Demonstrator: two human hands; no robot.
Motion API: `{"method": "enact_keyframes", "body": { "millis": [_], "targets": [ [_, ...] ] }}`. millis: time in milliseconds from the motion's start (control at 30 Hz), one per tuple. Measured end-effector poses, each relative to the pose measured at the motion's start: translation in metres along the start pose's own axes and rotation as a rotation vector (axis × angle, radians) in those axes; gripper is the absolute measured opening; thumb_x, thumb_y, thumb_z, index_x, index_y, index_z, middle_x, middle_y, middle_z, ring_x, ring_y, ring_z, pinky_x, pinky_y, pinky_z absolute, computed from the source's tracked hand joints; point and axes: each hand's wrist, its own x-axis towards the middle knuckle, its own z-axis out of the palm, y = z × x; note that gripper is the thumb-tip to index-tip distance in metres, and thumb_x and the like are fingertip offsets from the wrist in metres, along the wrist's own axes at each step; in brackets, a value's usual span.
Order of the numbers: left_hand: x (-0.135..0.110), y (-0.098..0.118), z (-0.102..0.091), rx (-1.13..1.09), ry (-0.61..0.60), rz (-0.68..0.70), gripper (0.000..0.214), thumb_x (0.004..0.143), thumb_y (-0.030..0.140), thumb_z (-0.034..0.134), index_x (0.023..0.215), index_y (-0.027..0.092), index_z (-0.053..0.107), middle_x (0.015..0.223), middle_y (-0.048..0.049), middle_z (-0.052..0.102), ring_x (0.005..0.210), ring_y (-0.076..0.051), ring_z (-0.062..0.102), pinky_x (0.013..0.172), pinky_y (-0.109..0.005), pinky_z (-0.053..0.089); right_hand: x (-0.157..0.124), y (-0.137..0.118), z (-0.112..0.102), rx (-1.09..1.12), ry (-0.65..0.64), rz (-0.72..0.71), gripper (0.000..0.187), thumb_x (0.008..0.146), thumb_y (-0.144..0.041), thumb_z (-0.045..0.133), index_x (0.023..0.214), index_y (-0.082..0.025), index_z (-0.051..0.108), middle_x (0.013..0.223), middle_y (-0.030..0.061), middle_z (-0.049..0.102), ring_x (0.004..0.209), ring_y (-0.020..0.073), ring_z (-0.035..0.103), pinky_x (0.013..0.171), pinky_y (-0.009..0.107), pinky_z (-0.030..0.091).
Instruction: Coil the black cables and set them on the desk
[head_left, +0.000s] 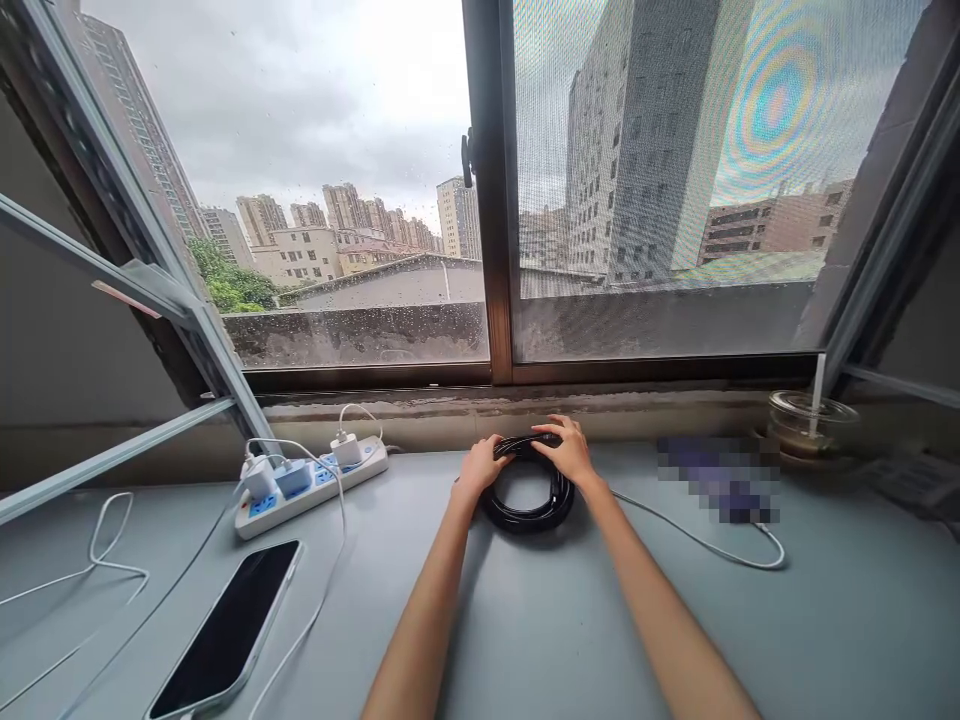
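A coil of glossy black cable (529,520) lies on the grey-blue tabletop (540,630), wound into a ring with an open middle. My left hand (480,468) closes round the coil's upper left side, thumb inward. On the upper right side, my right hand (568,452) grips the same coil, its fingers curved over the far edge. Parts of the coil are hidden under the fingers of both hands.
To the left stand a white power strip (315,490) with several plugs and a black-screened phone (229,630). White cords cross the table there. On the right are a blurred purple object (720,478) with a white cable (712,545) and a lidded cup (806,425) with a straw. A window (501,200) rises behind.
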Motion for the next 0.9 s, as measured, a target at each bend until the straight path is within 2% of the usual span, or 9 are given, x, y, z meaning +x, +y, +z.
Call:
{"method": "enact_keyframes", "body": {
  "millis": [100,233,400,533,633,767,900],
  "targets": [
    [-0.003,-0.001,0.006,-0.021,-0.004,0.008,0.032,0.085,0.037,0.057,0.115,0.026,0.060,0.113,-0.0034,0.066,0.104,-0.018,0.060,0.080,-0.024,0.043,-0.001,0.008,0.006,0.097,-0.031,-0.011,0.022,0.084,-0.032,0.064,0.097,-0.015,0.066,0.105,0.0057,0.065,0.099,0.0182,0.060,0.092,0.042,0.046],
    [-0.010,0.001,0.009,-0.032,0.048,-0.047,0.030,0.084,0.041,0.058,0.109,0.026,0.063,0.109,-0.0026,0.069,0.101,-0.019,0.062,0.076,-0.025,0.043,-0.003,0.018,0.014,0.201,-0.007,0.038,0.023,0.088,-0.035,0.059,0.095,-0.014,0.064,0.097,0.0049,0.066,0.089,0.0158,0.062,0.085,0.038,0.050],
    [-0.024,0.002,0.012,-0.005,0.166,-0.130,0.042,0.086,0.053,0.049,0.101,0.018,0.066,0.102,-0.0094,0.070,0.098,-0.025,0.063,0.079,-0.032,0.044,-0.004,0.027,0.026,0.345,0.032,0.132,0.023,0.089,-0.034,0.057,0.095,-0.012,0.063,0.091,0.0035,0.065,0.079,0.0133,0.062,0.074,0.032,0.053],
    [-0.033,0.000,0.012,0.027,0.207,-0.133,0.035,0.085,0.045,0.051,0.101,0.016,0.066,0.104,-0.0120,0.069,0.102,-0.027,0.060,0.085,-0.035,0.042,-0.007,0.030,0.031,0.446,0.097,0.188,0.023,0.089,-0.032,0.057,0.101,-0.012,0.061,0.094,0.0040,0.064,0.081,0.0135,0.062,0.074,0.033,0.053],
    [-0.039,-0.004,0.012,0.013,0.211,-0.106,0.034,0.084,0.042,0.053,0.104,0.018,0.066,0.107,-0.0100,0.069,0.106,-0.027,0.059,0.089,-0.035,0.041,-0.013,0.030,0.031,0.504,0.127,0.215,0.023,0.089,-0.032,0.058,0.101,-0.012,0.061,0.094,0.0040,0.063,0.081,0.0136,0.062,0.074,0.033,0.053],
    [-0.048,-0.013,0.014,-0.058,0.225,-0.073,0.034,0.088,0.040,0.047,0.110,0.022,0.064,0.114,-0.0057,0.067,0.109,-0.023,0.058,0.094,-0.036,0.039,-0.020,0.030,0.026,0.546,0.115,0.240,0.023,0.089,-0.031,0.058,0.102,-0.012,0.061,0.095,0.0043,0.064,0.082,0.0138,0.062,0.074,0.033,0.053],
    [-0.054,-0.022,0.020,-0.114,0.254,-0.061,0.036,0.089,0.036,0.046,0.119,0.020,0.059,0.122,-0.0061,0.063,0.116,-0.021,0.054,0.097,-0.034,0.038,-0.026,0.028,0.017,0.564,0.091,0.261,0.024,0.089,-0.031,0.058,0.104,-0.012,0.061,0.099,0.0052,0.064,0.086,0.0149,0.063,0.077,0.035,0.053]
  ]
}}
